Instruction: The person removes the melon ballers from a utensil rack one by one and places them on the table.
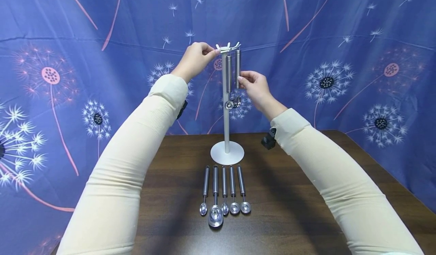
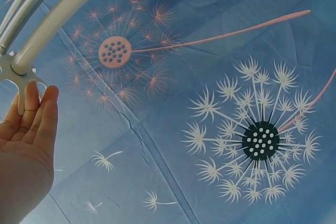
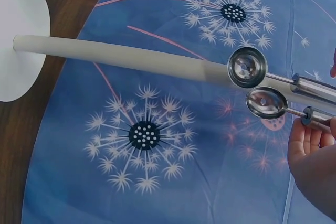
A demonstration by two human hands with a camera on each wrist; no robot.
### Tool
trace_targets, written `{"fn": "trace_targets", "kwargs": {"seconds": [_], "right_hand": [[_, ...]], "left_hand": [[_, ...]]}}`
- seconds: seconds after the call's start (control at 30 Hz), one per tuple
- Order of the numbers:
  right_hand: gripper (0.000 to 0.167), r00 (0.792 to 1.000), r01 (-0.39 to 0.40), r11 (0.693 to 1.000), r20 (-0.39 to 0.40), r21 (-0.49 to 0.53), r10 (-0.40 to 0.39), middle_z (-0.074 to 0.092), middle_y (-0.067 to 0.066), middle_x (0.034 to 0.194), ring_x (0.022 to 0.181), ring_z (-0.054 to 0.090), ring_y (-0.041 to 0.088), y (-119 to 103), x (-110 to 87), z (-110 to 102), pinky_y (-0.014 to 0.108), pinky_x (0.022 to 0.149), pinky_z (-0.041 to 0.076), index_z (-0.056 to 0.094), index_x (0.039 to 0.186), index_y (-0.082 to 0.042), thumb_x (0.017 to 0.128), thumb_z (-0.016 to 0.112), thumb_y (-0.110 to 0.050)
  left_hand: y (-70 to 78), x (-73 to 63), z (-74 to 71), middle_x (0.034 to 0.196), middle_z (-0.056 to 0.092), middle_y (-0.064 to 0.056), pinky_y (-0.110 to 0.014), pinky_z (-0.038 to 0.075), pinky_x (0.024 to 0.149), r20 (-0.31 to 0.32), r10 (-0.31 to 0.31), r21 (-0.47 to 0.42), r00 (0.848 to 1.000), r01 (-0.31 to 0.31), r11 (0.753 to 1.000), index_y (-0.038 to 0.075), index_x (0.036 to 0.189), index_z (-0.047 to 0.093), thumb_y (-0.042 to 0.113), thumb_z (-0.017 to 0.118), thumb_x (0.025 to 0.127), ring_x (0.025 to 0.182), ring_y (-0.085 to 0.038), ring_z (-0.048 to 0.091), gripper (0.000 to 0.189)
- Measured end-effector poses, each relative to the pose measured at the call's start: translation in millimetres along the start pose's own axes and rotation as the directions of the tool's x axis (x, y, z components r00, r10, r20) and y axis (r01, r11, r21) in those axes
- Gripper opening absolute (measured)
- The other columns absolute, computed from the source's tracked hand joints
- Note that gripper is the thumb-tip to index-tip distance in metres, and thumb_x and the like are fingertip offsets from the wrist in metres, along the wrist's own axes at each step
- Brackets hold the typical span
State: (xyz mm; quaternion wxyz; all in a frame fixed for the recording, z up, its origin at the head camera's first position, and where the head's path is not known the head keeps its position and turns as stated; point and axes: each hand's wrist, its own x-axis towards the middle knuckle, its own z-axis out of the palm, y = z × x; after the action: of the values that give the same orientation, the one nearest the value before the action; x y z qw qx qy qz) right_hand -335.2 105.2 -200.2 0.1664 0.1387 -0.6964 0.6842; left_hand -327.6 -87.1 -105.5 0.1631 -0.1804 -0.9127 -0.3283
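A white stand [image 1: 226, 128] with hooked arms at its top rises from a round base. My left hand [image 1: 196, 60] pinches one of these hooks [image 2: 21, 100] between thumb and fingers. My right hand [image 1: 257, 90] grips the lower handle of a steel melon baller [image 1: 238, 67], held upright with its bowl [image 3: 266, 103] down. Its handle's top end is at a hook; I cannot tell whether it hangs there. Beside it, close to the pole, hangs a second melon baller [image 1: 229, 75], whose round bowl [image 3: 247, 67] has a small hole.
On the brown wooden table [image 1: 272, 217], in front of the stand's base [image 1: 227, 158], several steel scoops lie in a row, handles pointing away. The large scoop [image 1: 215, 215] has the biggest bowl. A blue dandelion-patterned cloth [image 1: 136, 28] hangs behind the table.
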Motion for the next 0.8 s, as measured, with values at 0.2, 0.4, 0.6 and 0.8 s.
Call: {"fn": "trace_targets", "kwargs": {"seconds": [0.2, 0.4, 0.6, 0.8], "right_hand": [[0.028, 0.999, 0.023, 1.000, -0.028, 0.013, -0.022, 0.060, -0.002, 0.089, 0.079, 0.058, 0.006, -3.4, -2.4, -2.5, 0.023, 0.081, 0.051, 0.057, 0.120, 0.011, 0.096, 0.058, -0.003], [0.029, 0.999, -0.007, 0.999, -0.042, -0.053, 0.005, 0.060, -0.003, 0.091, 0.079, 0.057, 0.005, 3.5, -9.0, -6.0, 0.023, 0.082, 0.051, 0.058, 0.120, 0.008, 0.096, 0.059, -0.006], [0.031, 0.998, -0.054, 0.996, -0.042, -0.077, 0.051, 0.060, -0.005, 0.089, 0.079, 0.058, 0.005, 14.4, -16.3, -13.2, 0.025, 0.084, 0.052, 0.058, 0.121, 0.009, 0.095, 0.061, -0.007], [0.031, 0.994, -0.108, 0.989, -0.039, -0.098, 0.105, 0.062, -0.007, 0.087, 0.078, 0.061, 0.005, 26.6, -23.0, -25.4, 0.023, 0.083, 0.053, 0.060, 0.118, 0.005, 0.093, 0.065, -0.012]], "left_hand": [[0.6, 1.3, -0.6, 0.122, 0.064, -0.004, -0.024, 0.046, 0.092, -0.003, -0.001, -0.002, 1.000, 0.001, 1.000, 0.009, 0.125, 0.062, 0.041, 0.052, 0.099, 0.103, -0.012, 0.056, 0.042], [1.2, 1.7, 0.1, 0.118, 0.063, -0.004, -0.024, 0.045, 0.089, 0.003, -0.012, -0.016, 1.000, 0.012, 1.000, 0.008, 0.124, 0.063, 0.041, 0.053, 0.099, 0.099, -0.011, 0.054, 0.042], [1.0, 1.8, 1.6, 0.120, 0.063, -0.006, -0.024, 0.045, 0.087, 0.011, -0.011, -0.034, 1.000, 0.011, 0.999, 0.008, 0.123, 0.063, 0.040, 0.053, 0.099, 0.097, -0.011, 0.053, 0.041], [-0.4, 1.9, 3.3, 0.118, 0.063, -0.006, -0.024, 0.045, 0.087, 0.006, -0.009, -0.047, 1.000, 0.010, 0.999, 0.008, 0.122, 0.063, 0.039, 0.053, 0.099, 0.098, -0.011, 0.053, 0.041]]}}
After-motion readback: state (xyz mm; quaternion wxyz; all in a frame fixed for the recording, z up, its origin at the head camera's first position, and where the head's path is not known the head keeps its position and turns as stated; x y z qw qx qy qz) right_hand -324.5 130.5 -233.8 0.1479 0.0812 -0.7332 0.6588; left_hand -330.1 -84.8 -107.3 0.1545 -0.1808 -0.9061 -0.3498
